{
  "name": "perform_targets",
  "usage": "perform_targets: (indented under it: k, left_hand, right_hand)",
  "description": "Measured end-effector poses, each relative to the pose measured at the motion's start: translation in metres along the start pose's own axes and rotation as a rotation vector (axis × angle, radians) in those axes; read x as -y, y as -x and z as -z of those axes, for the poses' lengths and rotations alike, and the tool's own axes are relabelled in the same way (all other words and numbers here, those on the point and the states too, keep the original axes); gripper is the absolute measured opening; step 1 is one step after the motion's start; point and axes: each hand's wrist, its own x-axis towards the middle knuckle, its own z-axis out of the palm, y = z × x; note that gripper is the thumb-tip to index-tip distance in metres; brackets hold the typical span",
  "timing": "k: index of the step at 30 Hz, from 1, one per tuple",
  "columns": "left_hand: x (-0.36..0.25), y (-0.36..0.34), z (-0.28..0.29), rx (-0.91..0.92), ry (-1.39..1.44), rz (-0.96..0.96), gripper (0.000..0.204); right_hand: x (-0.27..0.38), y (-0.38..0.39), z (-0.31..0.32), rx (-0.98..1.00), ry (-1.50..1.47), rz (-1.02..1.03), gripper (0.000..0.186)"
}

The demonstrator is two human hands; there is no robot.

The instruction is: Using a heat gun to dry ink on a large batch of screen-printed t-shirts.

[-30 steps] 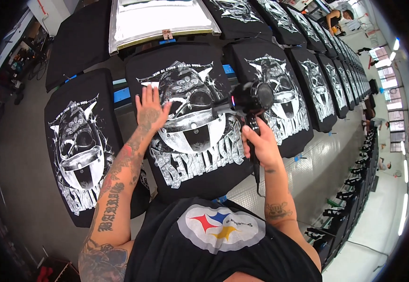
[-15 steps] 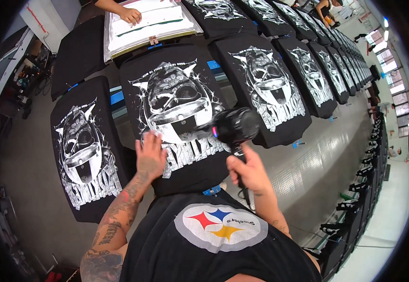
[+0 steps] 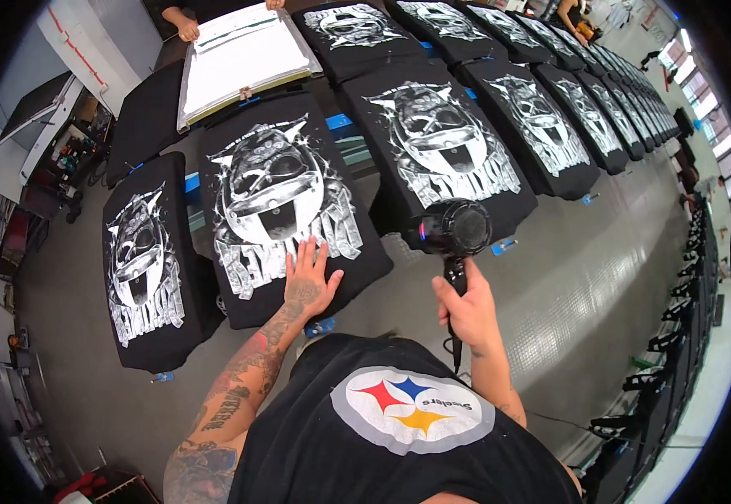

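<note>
My left hand point(image 3: 308, 281) lies with fingers spread on the lower part of the white print of a black shirt point(image 3: 275, 181), which is stretched over a platen in front of me. My right hand point(image 3: 463, 302) grips the handle of a black hair dryer point(image 3: 458, 225). Its head is over the front corner of the neighboring printed shirt point(image 3: 437, 143) on the right, with a cord hanging below. Another printed black shirt point(image 3: 145, 256) is on the platen to my left.
Printed shirts point(image 3: 567, 118) run in two long rows to the right. A co-worker's hands point(image 3: 189, 27) grip a white screen frame point(image 3: 243, 67) at the back left. Another worker point(image 3: 568, 17) stands far back. A walkway point(image 3: 567, 319) and a rack point(image 3: 668, 336) are on the right.
My left hand has moved down and right across the print. The dryer has moved lower and rightward. A co-worker's hands have appeared on the screen. The view has shifted.
</note>
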Motion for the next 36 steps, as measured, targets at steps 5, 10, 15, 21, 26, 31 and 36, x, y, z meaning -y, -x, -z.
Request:
perform_targets:
  k: [5, 10, 15, 21, 26, 31, 36]
  left_hand:
    - [-0.006, -0.023, -0.003, -0.014, -0.115, 0.122, 0.077]
    - [0.05, -0.059, 0.0, -0.113, -0.151, 0.468, 0.081]
    - [0.023, -0.081, -0.016, -0.15, -0.145, 0.463, 0.081]
    - [-0.085, -0.129, -0.041, -0.191, -0.052, 0.16, 0.074]
    - [-0.116, -0.19, -0.054, -0.155, 0.179, 0.085, 0.07]
    - [-0.121, -0.225, -0.052, -0.085, 0.66, 0.176, 0.072]
    - [-0.135, -0.225, -0.056, -0.114, 0.722, 0.278, 0.068]
  right_hand:
    - [-0.01, 0.018, 0.053, 0.071, -0.013, -0.026, 0.06]
    - [-0.022, 0.019, 0.077, 0.271, -0.23, -0.093, 0.049]
    - [-0.011, -0.022, 0.118, -0.055, -0.126, 0.04, 0.044]
    - [0.028, -0.068, 0.149, -0.035, 0.031, -0.037, 0.049]
    - [0.033, -0.095, 0.149, 0.17, -0.142, -0.148, 0.04]
    - [0.053, -0.125, 0.194, -0.136, 0.005, -0.048, 0.031]
    - [0.065, -0.151, 0.23, -0.191, 0.082, -0.017, 0.033]
